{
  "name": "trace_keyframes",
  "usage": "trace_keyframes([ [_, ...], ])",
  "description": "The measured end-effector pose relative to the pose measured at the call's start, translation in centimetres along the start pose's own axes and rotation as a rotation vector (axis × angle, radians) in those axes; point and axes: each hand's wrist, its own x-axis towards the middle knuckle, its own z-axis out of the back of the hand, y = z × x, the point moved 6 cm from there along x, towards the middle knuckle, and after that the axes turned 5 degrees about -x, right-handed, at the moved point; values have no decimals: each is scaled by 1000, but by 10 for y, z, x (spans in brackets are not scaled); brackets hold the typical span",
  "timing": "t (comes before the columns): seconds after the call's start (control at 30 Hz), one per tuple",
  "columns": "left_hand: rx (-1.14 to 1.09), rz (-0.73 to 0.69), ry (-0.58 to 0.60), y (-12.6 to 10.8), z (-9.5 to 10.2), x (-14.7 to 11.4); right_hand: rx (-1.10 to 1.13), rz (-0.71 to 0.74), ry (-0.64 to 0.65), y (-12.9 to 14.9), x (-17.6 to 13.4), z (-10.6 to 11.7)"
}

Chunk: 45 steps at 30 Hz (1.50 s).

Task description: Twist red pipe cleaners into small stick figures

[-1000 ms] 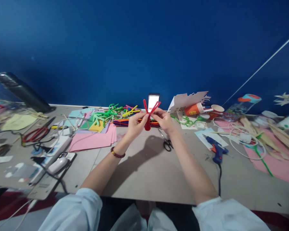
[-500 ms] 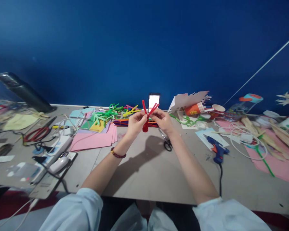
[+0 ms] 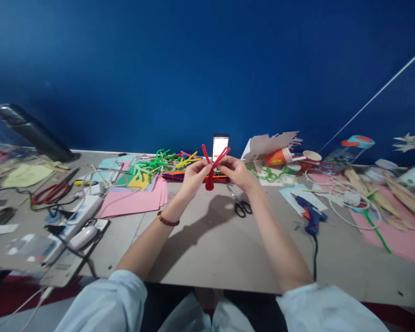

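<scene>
Between my hands, above the table, is a red pipe-cleaner figure (image 3: 210,185). Its ends stick up in a V and its rounded lower part hangs below my fingers. My left hand (image 3: 195,176) pinches it from the left, my right hand (image 3: 238,174) from the right, both with closed fingertips. Just beyond lies a bundle of coloured pipe cleaners (image 3: 174,176), partly hidden by my hands. A lit phone (image 3: 221,146) leans upright against the blue wall. Black-handled scissors (image 3: 242,208) lie on the table below my right hand.
A blue glue gun (image 3: 311,216) with a cord lies to the right, near orange paper cups (image 3: 276,157). On the left are pink paper sheets (image 3: 133,200), bent green pipe cleaners (image 3: 152,162), red-handled scissors (image 3: 51,192), a power strip (image 3: 76,220) and a dark bottle (image 3: 32,131).
My right hand has shifted slightly to the right, and the red upright ends stand a little wider apart. More of the scissors' handles shows. Both hands keep their hold.
</scene>
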Motion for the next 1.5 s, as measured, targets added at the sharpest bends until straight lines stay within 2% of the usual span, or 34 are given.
trace_keyframes([
  [0.1, 0, -1, 59, 1, -1, 1, -60, -66, 81, -5, -1, 3],
  [0.23, 65, 53, 216, 9, -8, 1, -158, -202, 204, -17, -4, 12],
  [0.37, 163, 130, 382, 18, -15, -2, -325, -163, 236, -18, -5, 25],
  [0.47, 272, 141, 455, 21, -17, -4, -347, -151, 281, -21, -5, 28],
  [0.63, 443, 140, 538, 25, -19, -8, -294, -258, 372, -33, -9, 28],
  [0.73, 594, 79, 579, 28, -22, -11, -258, -355, 413, -41, -12, 33],
  [0.87, 870, -44, 575, 35, -27, -14, -485, -417, 443, -46, -16, 43],
  [0.97, 1100, -97, 519, 42, -28, -17, -706, -413, 466, -47, -21, 37],
  [1.1, 1186, -101, 409, 50, -20, -25, -906, -344, 380, -43, -27, 13],
  [1.17, 1212, -114, 341, 54, -12, -30, -1063, -265, 261, -38, -27, 2],
  [1.23, 1238, -163, 264, 58, -3, -35, -1134, -195, 196, -34, -29, -10],
  [1.33, 1289, -286, 193, 62, 4, -41, -1081, -213, 91, -37, -35, -19],
  [1.4, 1275, -336, 196, 64, 4, -45, -993, -254, -18, -42, -42, -18],
  [1.5, 1171, -298, 190, 65, 4, -48, -834, -250, -146, -50, -54, -19],
])
